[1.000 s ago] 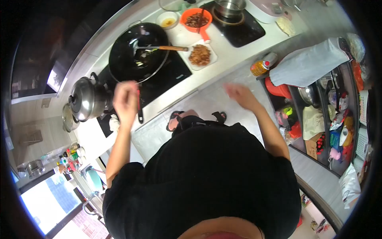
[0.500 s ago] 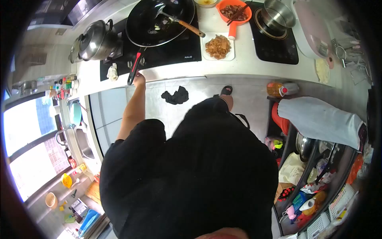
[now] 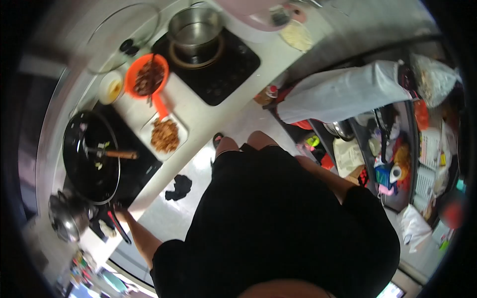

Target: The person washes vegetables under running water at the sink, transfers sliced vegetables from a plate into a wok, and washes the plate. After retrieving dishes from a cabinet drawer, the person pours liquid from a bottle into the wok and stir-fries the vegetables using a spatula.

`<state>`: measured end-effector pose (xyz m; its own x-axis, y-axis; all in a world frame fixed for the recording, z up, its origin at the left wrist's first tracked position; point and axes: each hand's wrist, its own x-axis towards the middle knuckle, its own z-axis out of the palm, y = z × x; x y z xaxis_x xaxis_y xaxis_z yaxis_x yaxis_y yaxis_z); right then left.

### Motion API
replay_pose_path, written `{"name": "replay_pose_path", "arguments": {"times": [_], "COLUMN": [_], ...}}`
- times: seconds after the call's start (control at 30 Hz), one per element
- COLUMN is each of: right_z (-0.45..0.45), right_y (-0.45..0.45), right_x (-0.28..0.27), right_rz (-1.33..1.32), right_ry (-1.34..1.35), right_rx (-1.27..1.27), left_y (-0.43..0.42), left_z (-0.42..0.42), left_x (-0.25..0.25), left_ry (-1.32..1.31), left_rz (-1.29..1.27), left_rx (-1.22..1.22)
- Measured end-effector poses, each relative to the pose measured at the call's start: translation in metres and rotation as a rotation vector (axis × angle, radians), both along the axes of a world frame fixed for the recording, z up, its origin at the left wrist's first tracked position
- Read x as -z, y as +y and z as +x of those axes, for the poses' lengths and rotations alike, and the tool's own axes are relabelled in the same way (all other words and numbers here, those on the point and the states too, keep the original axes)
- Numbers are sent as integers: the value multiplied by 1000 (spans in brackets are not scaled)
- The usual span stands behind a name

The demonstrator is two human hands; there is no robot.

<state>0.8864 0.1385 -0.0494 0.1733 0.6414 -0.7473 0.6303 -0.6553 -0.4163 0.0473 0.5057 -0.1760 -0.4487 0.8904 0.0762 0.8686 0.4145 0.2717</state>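
The view has swung round, bringing the wok (image 3: 82, 174) to the left of the frame and the right hand (image 3: 304, 162) into sight near centre, while the left hand (image 3: 122, 214) stays by the wok handle (image 3: 119, 227); I cannot tell how far either grip is open or what it holds. The wok, spatula (image 3: 121, 154) in it, seems undisturbed on the black stove (image 3: 135, 174). Outward on the worktop (image 3: 186, 102), no brand or writing is legible.

spatula (image 3: 121, 154) in black wok (image 3: 88, 171), left hand (image 3: 120, 214) near
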Motion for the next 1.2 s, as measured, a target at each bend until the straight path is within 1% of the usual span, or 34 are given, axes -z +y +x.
{"name": "replay_pose_path", "arguments": {"times": [0.03,0.07,0.1,0.13,0.17,0.2,0.23,0.3,0.33,0.37,0.4,0.43,0.47,0.53,0.57,0.67,0.77,0.87,0.9,1.0,1.1,1.2], "right_z": [21,19,24,31,48,63,96,136,171,206,236,264,296,344,359,356,361,364,361,350,364,368], "right_y": [-1,39,65,96,125,157,175,237,258,277,296,313,327,338,345,353,344,333,331,325,322,324], "right_x": [27,-4,-4,-15,-17,-21,-8,-27,-18,-6,4,13,29,76,90,69,87,94,88,70,94,95], "right_rz": [157,80,112,231,169,157,271,485,617,750,805,858,826,718,657,667,795,858,869,921,973,953], "right_ry": [64,-3,-79,-2,122,291,724,532,522,509,388,265,271,281,282,466,491,545,598,604,664,592], "right_rx": [-156,-85,38,203,393,686,982,1226,1307,1384,1511,1637,1753,1992,2110,1903,1669,1526,1535,1461,1376,1369], "left_y": [-1,-6,-16,-35,-44,-61,-79,-115,-135,-153,-173,-201,-218,-243,-255,-272,-274,-268,-266,-257,-247,-241], "left_z": [27,46,48,73,84,121,138,181,222,242,264,268,286,319,336,364,381,389,392,398,403,405], "left_x": [-14,-20,-16,-19,-9,-18,-23,-16,-29,-28,-20,12,13,4,2,-6,-15,-21,-22,-24,-27,-25], "left_ry": [-392,-437,11,349,-173,104,90,128,35,-50,-120,-411,-485,-526,-568,-681,-769,-830,-845,-885,-929,-973], "left_rz": [166,323,378,272,445,271,157,126,68,-83,-44,124,68,-135,-213,-376,-471,-527,-539,-568,-580,-596], "left_rx": [-127,-126,56,-98,-164,-334,-276,-279,-233,-231,-239,-193,-180,-160,-150,-121,-100,-77,-68,-35,-11,24]}}
